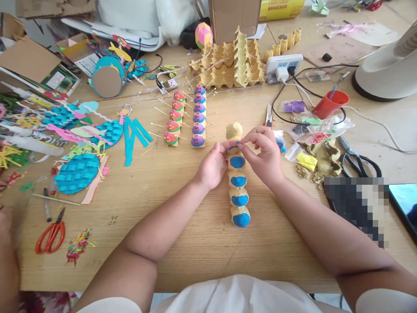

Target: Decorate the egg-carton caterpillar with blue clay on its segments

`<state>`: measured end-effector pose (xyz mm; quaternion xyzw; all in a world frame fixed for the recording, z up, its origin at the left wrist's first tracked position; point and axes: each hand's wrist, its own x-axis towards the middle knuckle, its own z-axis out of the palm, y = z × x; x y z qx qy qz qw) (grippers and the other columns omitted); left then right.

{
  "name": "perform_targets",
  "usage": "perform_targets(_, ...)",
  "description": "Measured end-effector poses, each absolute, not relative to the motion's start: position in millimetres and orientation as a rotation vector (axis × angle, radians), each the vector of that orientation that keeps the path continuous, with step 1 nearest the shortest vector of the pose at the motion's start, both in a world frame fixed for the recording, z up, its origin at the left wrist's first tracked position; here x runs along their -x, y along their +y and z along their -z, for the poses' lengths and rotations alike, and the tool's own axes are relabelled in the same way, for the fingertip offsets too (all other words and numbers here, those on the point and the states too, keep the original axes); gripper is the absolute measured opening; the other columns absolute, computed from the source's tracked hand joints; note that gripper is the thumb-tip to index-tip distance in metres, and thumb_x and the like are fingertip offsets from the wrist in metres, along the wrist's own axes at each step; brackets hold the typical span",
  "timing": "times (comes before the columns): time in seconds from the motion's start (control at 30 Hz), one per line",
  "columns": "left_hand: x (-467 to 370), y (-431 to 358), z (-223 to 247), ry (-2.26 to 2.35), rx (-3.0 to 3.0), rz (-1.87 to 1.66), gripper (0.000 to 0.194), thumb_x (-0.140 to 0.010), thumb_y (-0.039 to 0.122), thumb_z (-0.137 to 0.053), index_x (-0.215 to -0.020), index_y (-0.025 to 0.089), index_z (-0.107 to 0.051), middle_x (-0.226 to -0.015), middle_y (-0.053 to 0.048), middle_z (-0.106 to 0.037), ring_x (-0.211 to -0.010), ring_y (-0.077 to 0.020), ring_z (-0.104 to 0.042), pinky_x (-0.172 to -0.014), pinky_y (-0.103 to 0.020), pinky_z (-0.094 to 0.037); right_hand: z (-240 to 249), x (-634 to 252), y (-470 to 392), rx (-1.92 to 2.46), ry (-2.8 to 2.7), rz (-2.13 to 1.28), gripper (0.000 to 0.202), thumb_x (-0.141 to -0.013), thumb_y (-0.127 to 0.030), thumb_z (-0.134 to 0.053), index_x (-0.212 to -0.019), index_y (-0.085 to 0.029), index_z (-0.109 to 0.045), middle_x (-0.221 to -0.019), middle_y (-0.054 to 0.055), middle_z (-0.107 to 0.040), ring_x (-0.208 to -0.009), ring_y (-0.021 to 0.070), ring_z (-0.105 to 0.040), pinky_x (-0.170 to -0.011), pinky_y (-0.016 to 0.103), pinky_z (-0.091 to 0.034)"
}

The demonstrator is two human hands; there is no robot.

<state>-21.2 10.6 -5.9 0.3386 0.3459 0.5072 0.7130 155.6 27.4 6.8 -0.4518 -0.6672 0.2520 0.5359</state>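
Note:
A strip of egg-carton bumps [238,191] stands upright in the view on the wooden table, with blue clay patches on several bumps and a bare, rounded bump at its far end. My left hand [213,166] rests beside the strip, its fingertips reaching across the upper part. On the other side, my right hand [264,154] pinches a small bit of blue clay over the second bump from the far end. Fingers partly cover that bump.
Two painted carton strips [198,116] with pins lie left of centre. Egg trays [228,65] sit behind. At right are a red cup [330,104], clay packets and black scissors [358,161]. Red scissors [51,237] lie at left. Another person's arm [8,261] shows at the left edge.

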Motion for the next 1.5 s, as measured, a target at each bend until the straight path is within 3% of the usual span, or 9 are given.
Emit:
perform_targets(0.13, 22, 10, 4, 0.758, -0.744, -1.108, 0.070, -0.098, 0.090, -0.062, -0.121, 0.028, -0.086, -0.125, -0.013, -0.087, -0.135, -0.0382, -0.078, -0.107, -0.052, -0.065, -8, -156, 27, 1.063, -1.570, -0.612, 0.007, -0.099, -0.032, -0.083, -0.094, -0.030, -0.079, -0.107, 0.008, -0.067, -0.101, 0.0287, -0.062, -0.089, 0.048, -0.057)
perform_targets(0.37, 23, 13, 2, 0.774, -0.639, -1.176, 0.054, -0.102, 0.077, -0.068, -0.121, 0.028, -0.081, -0.129, -0.011, -0.087, -0.138, -0.0364, -0.078, -0.114, -0.053, -0.065, -5, -160, 33, 1.113, -1.401, -0.824, 0.031, -0.099, -0.055, -0.087, -0.088, -0.028, -0.074, -0.101, 0.006, -0.063, -0.095, 0.0245, -0.058, -0.077, 0.039, -0.051)
perform_targets(0.73, 27, 15, 4, 0.784, -0.641, -1.180, 0.056, -0.100, 0.080, -0.068, -0.119, 0.029, -0.080, -0.125, -0.011, -0.086, -0.138, -0.0374, -0.078, -0.113, -0.054, -0.065, -4, -158, 33, 1.117, -1.432, -0.970, 0.026, -0.092, -0.046, -0.088, -0.085, -0.027, -0.071, -0.092, 0.003, -0.059, -0.085, 0.0206, -0.053, -0.069, 0.035, -0.044)
perform_targets(0.97, 26, 15, 2, 0.757, -0.635, -1.172, 0.057, -0.098, 0.082, -0.069, -0.117, 0.029, -0.080, -0.120, -0.010, -0.087, -0.138, -0.0379, -0.078, -0.112, -0.055, -0.066, -1, -156, 33, 1.137, -1.330, -1.106, 0.032, -0.088, -0.049, -0.091, -0.095, -0.028, -0.067, -0.085, -0.001, -0.054, -0.074, 0.0173, -0.045, -0.067, 0.034, -0.040)
perform_targets(1.2, 28, 15, 4, 0.793, -0.623, -1.177, 0.056, -0.101, 0.080, -0.066, -0.120, 0.029, -0.080, -0.125, -0.010, -0.086, -0.133, -0.0361, -0.079, -0.110, -0.053, -0.065, 2, -154, 34, 1.106, -1.331, -1.146, 0.036, -0.087, -0.050, -0.094, -0.101, -0.028, -0.069, -0.096, 0.000, -0.064, -0.082, 0.0179, -0.054, -0.071, 0.034, -0.048)
perform_targets(1.5, 29, 15, 5, 0.763, -0.597, -1.182, 0.051, -0.102, 0.075, -0.069, -0.121, 0.029, -0.081, -0.124, -0.010, -0.086, -0.129, -0.0348, -0.080, -0.107, -0.051, -0.067, 0, -155, 37, 1.061, -1.273, -1.236, 0.044, -0.091, -0.066, -0.087, -0.095, -0.027, -0.066, -0.091, 0.001, -0.062, -0.080, 0.0180, -0.052, -0.073, 0.035, -0.047)
